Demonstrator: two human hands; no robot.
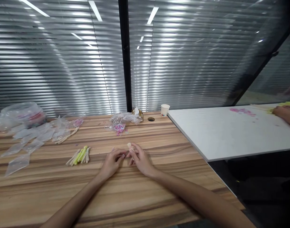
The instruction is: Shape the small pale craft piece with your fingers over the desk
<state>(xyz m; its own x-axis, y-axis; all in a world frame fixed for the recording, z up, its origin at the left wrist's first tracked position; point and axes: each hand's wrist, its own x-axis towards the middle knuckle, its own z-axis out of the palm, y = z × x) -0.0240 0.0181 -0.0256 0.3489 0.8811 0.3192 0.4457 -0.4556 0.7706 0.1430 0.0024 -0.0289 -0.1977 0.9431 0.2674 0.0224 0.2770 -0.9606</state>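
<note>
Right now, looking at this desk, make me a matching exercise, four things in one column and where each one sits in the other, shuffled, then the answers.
Things:
1. paper cup
2. bundle of green and cream stems
3. heap of clear bags
4. small cream piece

Places:
A. far left of the wooden table
B. at the fingertips of the right hand, close by the left hand
C. by the corner of the white table
D. just left of the hands

Pairs: 1-C, 2-D, 3-A, 4-B

A striped wooden table [52,186] carries clear plastic bags [28,139], a bundle of fuzzy sticks [79,155] and a paper cup [165,110].
</note>
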